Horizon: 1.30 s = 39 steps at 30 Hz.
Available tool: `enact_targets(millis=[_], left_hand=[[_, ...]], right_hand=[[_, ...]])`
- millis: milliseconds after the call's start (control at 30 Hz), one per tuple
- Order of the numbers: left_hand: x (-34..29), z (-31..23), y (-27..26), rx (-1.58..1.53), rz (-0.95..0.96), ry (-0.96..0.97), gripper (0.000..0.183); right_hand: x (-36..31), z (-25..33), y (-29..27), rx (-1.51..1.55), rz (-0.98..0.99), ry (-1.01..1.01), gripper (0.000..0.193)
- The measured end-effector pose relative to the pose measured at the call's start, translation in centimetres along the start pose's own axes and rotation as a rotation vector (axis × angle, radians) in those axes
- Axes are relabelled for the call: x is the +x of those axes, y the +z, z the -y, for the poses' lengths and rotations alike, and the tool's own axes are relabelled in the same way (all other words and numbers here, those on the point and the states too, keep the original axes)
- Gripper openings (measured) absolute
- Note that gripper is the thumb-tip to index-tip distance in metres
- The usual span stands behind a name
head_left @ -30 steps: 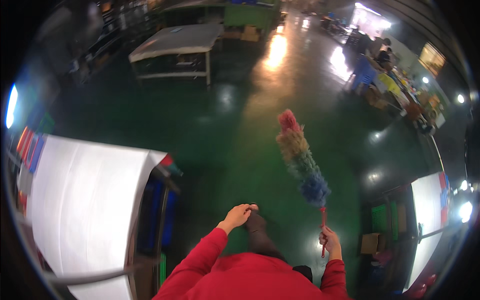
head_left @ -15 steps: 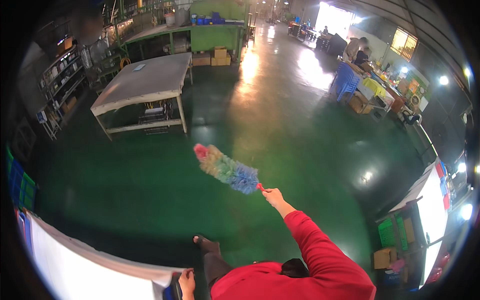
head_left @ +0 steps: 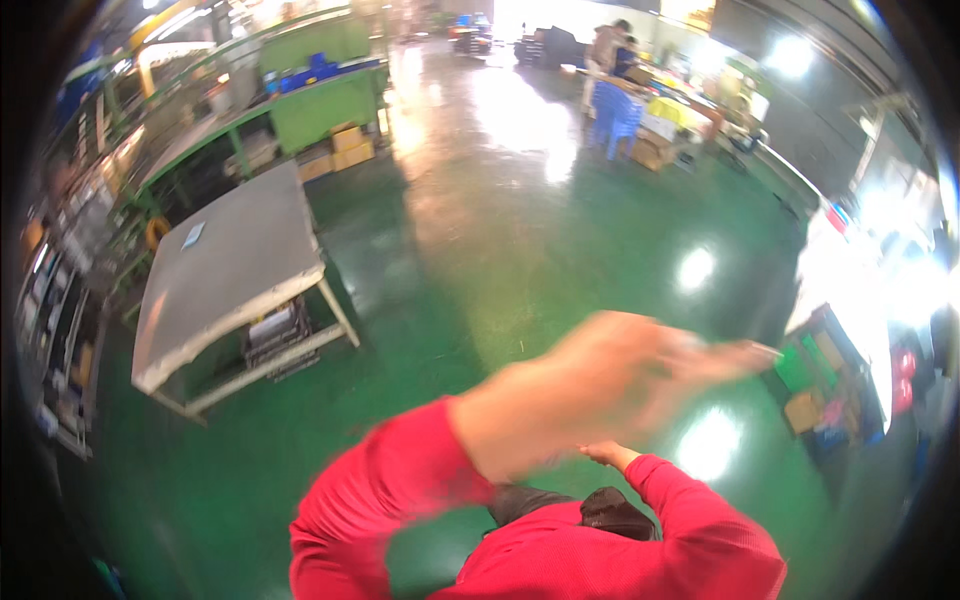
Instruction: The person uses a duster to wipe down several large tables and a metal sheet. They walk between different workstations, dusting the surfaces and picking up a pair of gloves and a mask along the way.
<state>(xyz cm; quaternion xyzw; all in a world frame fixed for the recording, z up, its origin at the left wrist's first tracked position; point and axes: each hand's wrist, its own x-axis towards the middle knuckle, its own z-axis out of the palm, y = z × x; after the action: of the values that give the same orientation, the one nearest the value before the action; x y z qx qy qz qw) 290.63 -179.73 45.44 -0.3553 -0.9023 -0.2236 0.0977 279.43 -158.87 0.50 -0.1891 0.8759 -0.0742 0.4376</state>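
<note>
My left hand [head_left: 610, 385] is raised close in front, blurred by motion. A finger stretches out toward the right, and nothing shows in this hand. Behind and below it, my right hand [head_left: 607, 454] is partly covered. Its fingers look closed, as they were around the red handle of the multicoloured feather duster half a second ago. The duster itself is hidden behind my left hand and forearm. Both arms wear red sleeves, and a black pouch-like thing [head_left: 618, 512] lies against my red top.
A grey-topped table [head_left: 235, 265] stands at the left on the green floor [head_left: 480, 330]. Green workbenches [head_left: 325, 110] and cardboard boxes [head_left: 350, 148] are behind it. Blue stacked stools [head_left: 615, 115] and people [head_left: 610, 50] are at the far right. A green crate [head_left: 795, 365] sits nearer at the right.
My left hand has left the white table edge and risen in front of the view. My right hand appears lower and the duster is out of sight. The view has turned right.
</note>
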Motion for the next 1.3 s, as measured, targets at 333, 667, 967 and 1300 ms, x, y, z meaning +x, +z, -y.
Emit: enact_targets(millis=[333, 667, 967, 1300], left_hand=[[-4.3, 5.0, -9.6, 0.178, 0.123, 0.414, 0.057], [-51.7, 33.6, -3.0, 0.049, -0.650, -0.888, 0.035], [-99.0, 10.3, 26.8, -0.901, 0.001, -2.316, 0.020], [-96.0, 27.9, 5.9, -0.664, -0.756, -1.963, 0.027]], right_hand=[[12.6, 19.1, 1.1, 0.295, -0.672, 0.034, 0.037], [12.9, 35.8, -3.8, 0.859, -0.451, 0.131, 0.026], [13.8, 56.3, 4.8, 0.910, -0.312, -0.156, 0.031], [35.7, 74.8, 8.3, 0.385, -0.544, -0.017, 0.030]])
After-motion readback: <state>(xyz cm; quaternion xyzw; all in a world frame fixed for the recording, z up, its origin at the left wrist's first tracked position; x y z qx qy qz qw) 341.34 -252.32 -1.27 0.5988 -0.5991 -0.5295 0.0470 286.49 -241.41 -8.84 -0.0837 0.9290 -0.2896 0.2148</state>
